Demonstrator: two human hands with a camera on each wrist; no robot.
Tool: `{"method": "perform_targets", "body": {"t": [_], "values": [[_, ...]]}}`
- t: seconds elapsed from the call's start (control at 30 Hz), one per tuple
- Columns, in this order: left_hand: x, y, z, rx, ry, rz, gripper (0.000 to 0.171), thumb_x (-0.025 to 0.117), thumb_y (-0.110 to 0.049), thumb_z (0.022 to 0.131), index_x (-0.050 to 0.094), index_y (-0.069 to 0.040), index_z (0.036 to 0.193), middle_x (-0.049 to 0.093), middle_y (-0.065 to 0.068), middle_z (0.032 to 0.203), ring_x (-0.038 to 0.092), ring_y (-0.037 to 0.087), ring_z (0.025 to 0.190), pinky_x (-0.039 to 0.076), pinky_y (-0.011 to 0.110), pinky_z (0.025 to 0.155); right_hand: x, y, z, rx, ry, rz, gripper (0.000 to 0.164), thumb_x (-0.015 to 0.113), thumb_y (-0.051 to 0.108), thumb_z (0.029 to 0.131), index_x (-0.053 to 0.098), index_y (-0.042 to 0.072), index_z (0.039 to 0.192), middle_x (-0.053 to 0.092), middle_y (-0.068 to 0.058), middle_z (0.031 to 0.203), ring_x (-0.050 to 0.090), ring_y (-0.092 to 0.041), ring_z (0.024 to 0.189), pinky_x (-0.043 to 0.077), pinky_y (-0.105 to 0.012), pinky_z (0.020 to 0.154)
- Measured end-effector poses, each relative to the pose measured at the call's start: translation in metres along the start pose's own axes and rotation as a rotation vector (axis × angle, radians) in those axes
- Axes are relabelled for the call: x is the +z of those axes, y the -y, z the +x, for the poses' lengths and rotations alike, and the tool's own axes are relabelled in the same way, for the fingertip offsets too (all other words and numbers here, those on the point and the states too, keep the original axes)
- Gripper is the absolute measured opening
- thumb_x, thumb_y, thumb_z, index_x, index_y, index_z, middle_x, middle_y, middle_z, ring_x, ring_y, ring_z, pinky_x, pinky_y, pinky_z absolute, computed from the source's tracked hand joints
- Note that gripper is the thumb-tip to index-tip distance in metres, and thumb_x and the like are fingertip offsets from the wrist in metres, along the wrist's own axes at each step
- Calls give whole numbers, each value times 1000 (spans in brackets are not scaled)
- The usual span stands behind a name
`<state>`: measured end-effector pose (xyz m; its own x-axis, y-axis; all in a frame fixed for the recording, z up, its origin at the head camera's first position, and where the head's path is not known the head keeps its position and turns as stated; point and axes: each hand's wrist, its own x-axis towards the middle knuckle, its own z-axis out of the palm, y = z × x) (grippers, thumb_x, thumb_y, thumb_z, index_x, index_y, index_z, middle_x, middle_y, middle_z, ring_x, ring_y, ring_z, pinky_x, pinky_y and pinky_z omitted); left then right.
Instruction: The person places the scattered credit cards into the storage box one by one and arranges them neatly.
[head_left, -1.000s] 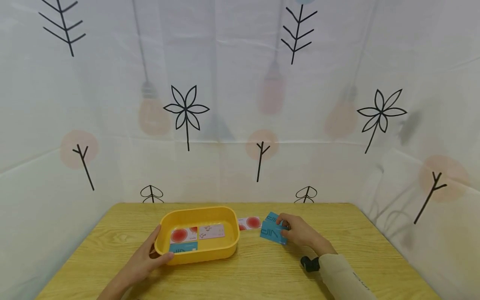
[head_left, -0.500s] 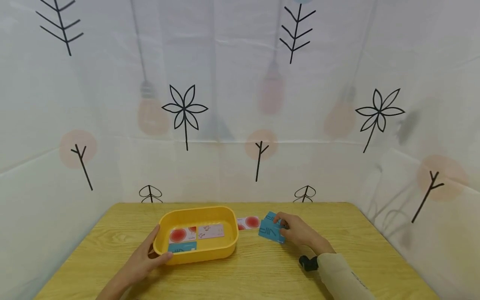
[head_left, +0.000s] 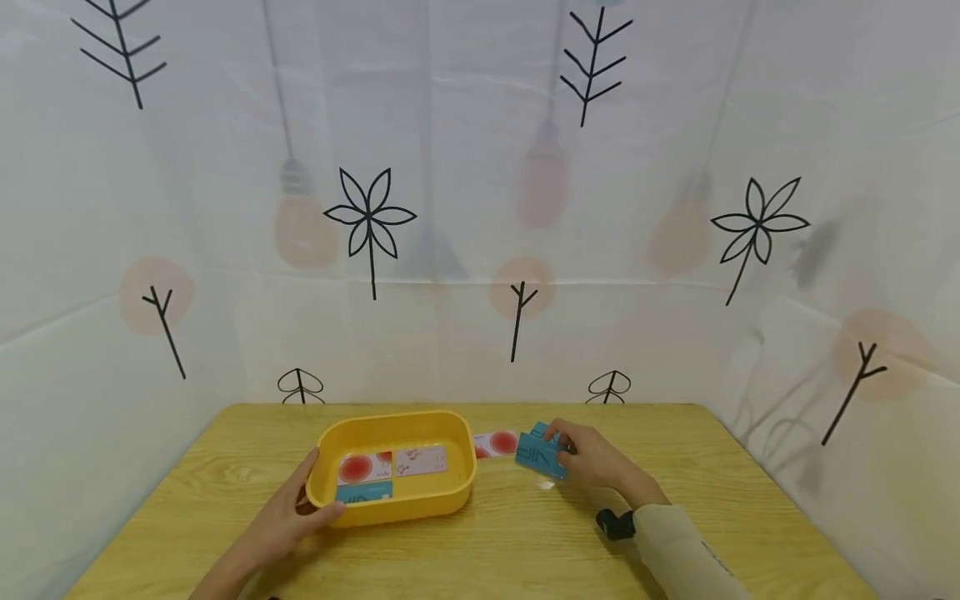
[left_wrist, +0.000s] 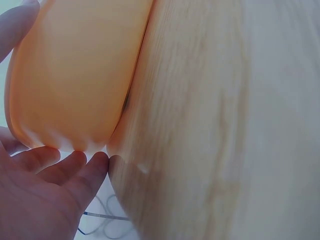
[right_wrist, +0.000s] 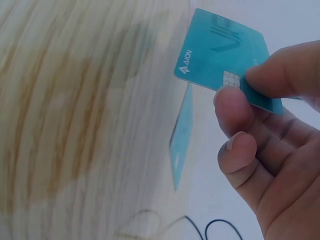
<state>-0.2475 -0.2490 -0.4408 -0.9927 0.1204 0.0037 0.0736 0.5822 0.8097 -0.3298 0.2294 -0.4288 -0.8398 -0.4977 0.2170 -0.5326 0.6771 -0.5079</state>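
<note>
My right hand pinches a blue plastic card between thumb and fingers. The card has a chip, "VIP" lettering and "AION" printed on it, and it is tilted above the table. Beneath it a second blue card lies on the wood, partly covered in the head view. My left hand grips the left end of a yellow plastic tray, thumb over the near rim and fingertips against the outer wall. Inside the tray lie a red-and-white card, a pale pink card and a blue card.
Another red-and-white card lies on the wooden table just right of the tray, partly hidden by its rim. A black device sits at the right wrist. A patterned white cloth hangs behind the table.
The pinched blue card has tilted and risen slightly, and a bright reflection now shows on the table below it. The left hand and the tray stay in place.
</note>
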Motion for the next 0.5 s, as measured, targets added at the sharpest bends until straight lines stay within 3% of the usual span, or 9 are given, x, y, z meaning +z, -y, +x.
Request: {"method": "perform_targets", "body": {"t": [0.5], "values": [[1,3,2,-4,-3,-1,101,69,-45,85,4,-10,155,14,24,156,34,39,135,35,48,106,-4,20,12,-67,-54,19,28,54,-1,90,56,15,113,50,1,76,40,-8,59,38,-26,57]]}}
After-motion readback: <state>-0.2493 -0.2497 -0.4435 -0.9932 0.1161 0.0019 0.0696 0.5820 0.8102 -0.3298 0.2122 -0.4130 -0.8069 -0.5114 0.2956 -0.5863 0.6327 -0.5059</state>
